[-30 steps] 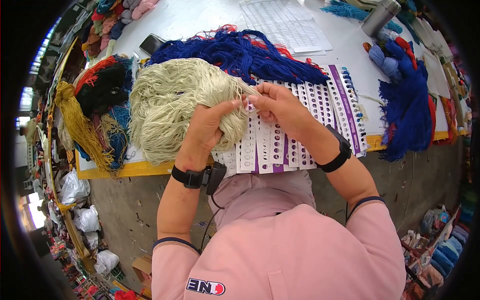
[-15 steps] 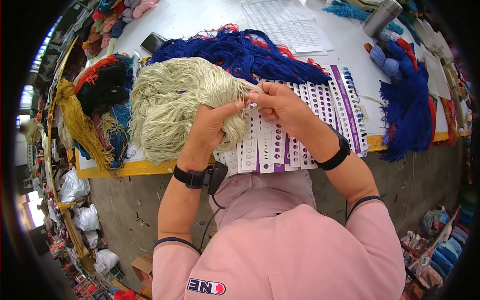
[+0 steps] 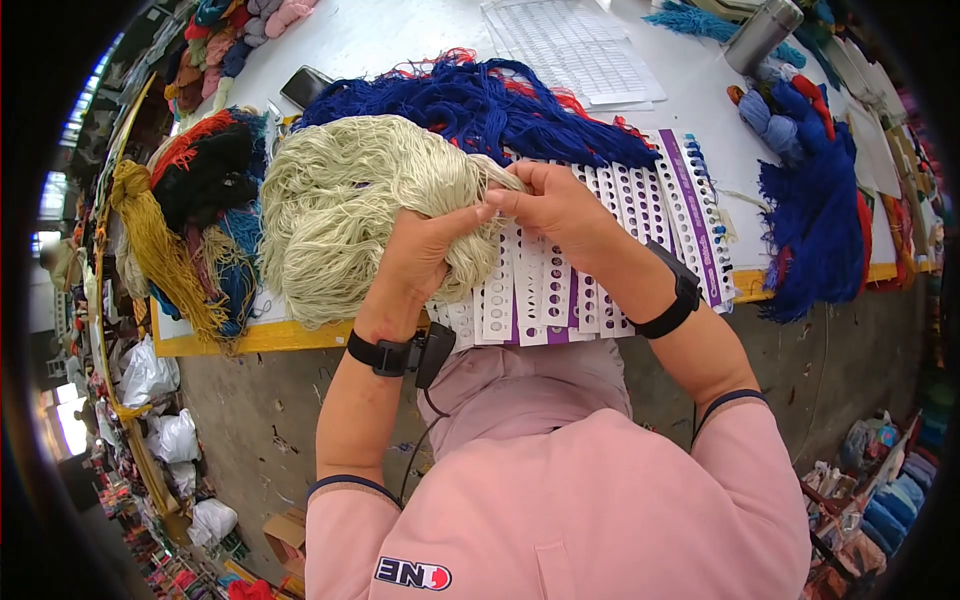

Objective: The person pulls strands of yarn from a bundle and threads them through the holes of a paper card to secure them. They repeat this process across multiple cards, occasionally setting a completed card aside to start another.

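- At ten o'clock, pale yarn (image 3: 345,215) is grasped by the left hand (image 3: 422,248)
- At twelve o'clock, its strands (image 3: 497,176) are pinched by the right hand (image 3: 560,215)

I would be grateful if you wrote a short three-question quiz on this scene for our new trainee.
1. Multiple choice. Which yarn is the left hand holding?
A) the mustard yarn
B) the pale yarn
C) the black yarn

2. True or false. Neither the left hand nor the right hand is touching the silver flask.

3. Fill in the blank. The heap of yarn bordering the pale yarn on its far side, away from the person, is mostly ____ in colour.

Key: 1. B; 2. True; 3. blue.
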`<state>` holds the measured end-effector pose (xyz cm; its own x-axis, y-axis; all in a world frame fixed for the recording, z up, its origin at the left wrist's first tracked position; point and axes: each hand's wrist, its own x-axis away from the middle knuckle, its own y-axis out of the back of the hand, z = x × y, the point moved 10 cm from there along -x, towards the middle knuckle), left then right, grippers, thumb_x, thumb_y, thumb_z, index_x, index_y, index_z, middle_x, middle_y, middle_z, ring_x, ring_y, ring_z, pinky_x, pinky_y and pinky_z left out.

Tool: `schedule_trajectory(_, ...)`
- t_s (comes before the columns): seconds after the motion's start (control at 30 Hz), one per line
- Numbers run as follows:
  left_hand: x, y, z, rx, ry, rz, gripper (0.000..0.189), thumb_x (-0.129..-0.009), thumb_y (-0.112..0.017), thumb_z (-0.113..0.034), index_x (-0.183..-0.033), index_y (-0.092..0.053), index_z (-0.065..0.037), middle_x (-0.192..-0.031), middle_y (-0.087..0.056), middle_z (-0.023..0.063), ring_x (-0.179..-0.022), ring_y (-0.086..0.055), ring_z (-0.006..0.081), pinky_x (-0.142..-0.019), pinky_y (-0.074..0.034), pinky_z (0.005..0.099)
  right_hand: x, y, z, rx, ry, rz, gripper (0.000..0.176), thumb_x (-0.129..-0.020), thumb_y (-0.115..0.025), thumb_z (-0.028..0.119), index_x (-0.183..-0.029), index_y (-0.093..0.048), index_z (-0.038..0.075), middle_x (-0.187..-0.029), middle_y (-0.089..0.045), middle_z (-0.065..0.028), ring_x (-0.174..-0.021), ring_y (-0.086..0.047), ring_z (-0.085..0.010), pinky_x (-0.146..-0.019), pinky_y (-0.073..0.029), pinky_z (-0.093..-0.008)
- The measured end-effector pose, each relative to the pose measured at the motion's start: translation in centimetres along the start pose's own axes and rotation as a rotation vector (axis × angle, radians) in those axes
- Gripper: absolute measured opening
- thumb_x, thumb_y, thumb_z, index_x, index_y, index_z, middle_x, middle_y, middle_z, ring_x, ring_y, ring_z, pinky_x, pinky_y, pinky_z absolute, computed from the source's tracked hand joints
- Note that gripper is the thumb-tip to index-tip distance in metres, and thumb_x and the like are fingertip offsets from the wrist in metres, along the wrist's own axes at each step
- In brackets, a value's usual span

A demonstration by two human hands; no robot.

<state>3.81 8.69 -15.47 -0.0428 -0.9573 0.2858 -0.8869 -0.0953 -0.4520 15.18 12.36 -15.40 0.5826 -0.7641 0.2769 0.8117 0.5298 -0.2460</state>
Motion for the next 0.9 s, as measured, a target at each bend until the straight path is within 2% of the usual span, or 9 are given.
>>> schedule_trajectory(0.3, -0.4, 0.4, -1.1, 0.155, 0.019, 0.106, 0.038, -0.079, -0.066, 0.002, -0.117, -0.06, 0.002, -0.103, -0.067, 0.0118, -0.094, -0.065, 0.0211, -0.087, -0.053, 0.0352, -0.1, 0.3, -0.1, -0.409, -0.037, 0.071, 0.019, -0.092, -0.066, 0.022, -0.096, -0.061, 0.005, -0.079, -0.057, 0.0042, -0.063, -0.043, -0.0024, -0.055, -0.034, -0.0183)
schedule_trajectory(0.4, 0.2, 3.1, -7.7, 0.275, -0.265, 0.039, 0.053, -0.078, -0.063, -0.003, -0.129, -0.048, 0.002, -0.095, -0.064, 0.0126, -0.092, -0.062, 0.0294, -0.095, -0.047, 0.0437, 1.0, 1.5, 1.3, 0.112, -0.025, 0.065, 0.019, -0.094, -0.064, 0.021, -0.099, -0.06, 0.003, -0.081, -0.06, 0.0019, -0.065, -0.046, -0.0036, -0.058, -0.037, -0.0197)
schedule_trajectory(0.5, 1.7, 7.6, -15.5, 0.752, -0.382, 0.352, 0.066, -0.088, -0.055, -0.003, -0.148, -0.028, 0.003, -0.118, -0.048, 0.0126, -0.091, -0.05, 0.0149, -0.086, -0.046, 0.0313, 2.6, 3.6, 4.7, 0.601, 0.125, 0.023, 0.022, -0.095, -0.059, 0.022, -0.101, -0.063, 0.001, -0.08, -0.059, 0.0012, -0.068, -0.049, -0.006, -0.06, -0.04, -0.0229)
schedule_trajectory(0.57, 2.3, 12.3, -18.5, 0.816, -0.366, 0.328, 0.048, -0.092, -0.053, -0.004, -0.135, -0.039, 0.009, -0.087, -0.048, 0.0047, -0.074, -0.047, 0.0115, -0.072, -0.044, 0.0239, 3.5, 6.5, 6.3, 0.365, 0.286, -0.007, 0.022, -0.096, -0.057, 0.02, -0.101, -0.064, 0.0, -0.088, -0.062, -0.0034, -0.077, -0.053, -0.0087, -0.067, -0.044, -0.0242)
schedule_trajectory(0.7, 2.1, 29.0, -23.0, 0.7, -0.459, 0.087, 0.021, -0.094, -0.054, -0.008, -0.108, -0.051, 0.008, -0.073, -0.044, 0.0017, -0.06, -0.037, 0.0098, -0.058, -0.034, 0.0234, 6.9, 11.2, 11.8, -0.741, 0.591, 0.211, 0.023, -0.099, -0.046, 0.015, -0.097, -0.061, -0.001, -0.132, -0.055, -0.0232, -0.129, -0.048, -0.0352, -0.108, -0.041, -0.0456)
schedule_trajectory(0.77, 6.6, 36.6, -26.6, -0.123, -0.761, -0.556, 0.013, -0.094, -0.054, -0.007, -0.101, -0.057, 0.003, -0.077, -0.053, 0.0017, -0.071, -0.052, 0.0124, -0.072, -0.047, 0.0248, 9.1, 15.1, 12.2, -0.961, 0.475, 0.159, 0.02, -0.097, -0.047, 0.011, -0.078, -0.049, 0.004, -0.079, -0.052, -0.0067, -0.08, -0.054, -0.0206, -0.083, -0.048, -0.036)
schedule_trajectory(0.8, 9.5, 39.0, -28.2, -0.456, -0.813, -0.779, 0.012, -0.093, -0.054, -0.006, -0.101, -0.057, 0.002, -0.081, -0.055, 0.0027, -0.073, -0.054, 0.0133, -0.074, -0.048, 0.0264, 10.7, 17.7, 12.8, -0.941, 0.444, 0.096, 0.024, -0.094, -0.048, 0.003, -0.071, -0.039, 0.007, -0.068, -0.033, -0.0015, -0.06, -0.033, -0.0139, -0.065, -0.038, -0.0289)
schedule_trajectory(0.87, 14.6, 41.8, -31.7, -0.919, -0.877, -0.996, 0.011, -0.092, -0.053, -0.004, -0.101, -0.057, 0.001, -0.087, -0.059, 0.0045, -0.078, -0.058, 0.0151, -0.08, -0.05, 0.0295, 16.0, 30.2, 13.1, -0.714, 0.566, -0.248, 0.026, -0.089, -0.047, 0.0, -0.067, -0.035, 0.008, -0.064, -0.026, -0.0004, -0.056, -0.025, -0.0127, -0.056, -0.027, -0.0282)
schedule_trajectory(0.9, 15.7, 41.9, -33.0, -1.021, -0.937, -1.026, 0.011, -0.091, -0.052, -0.003, -0.101, -0.058, 0.001, -0.09, -0.061, 0.0055, -0.08, -0.06, 0.016, -0.082, -0.051, 0.0311, 22.0, 39.5, 12.3, -0.672, 0.632, -0.809, 0.026, -0.087, -0.047, 0.003, -0.066, -0.033, 0.008, -0.063, -0.027, -0.0008, -0.054, -0.027, -0.0125, -0.052, -0.026, -0.0277)
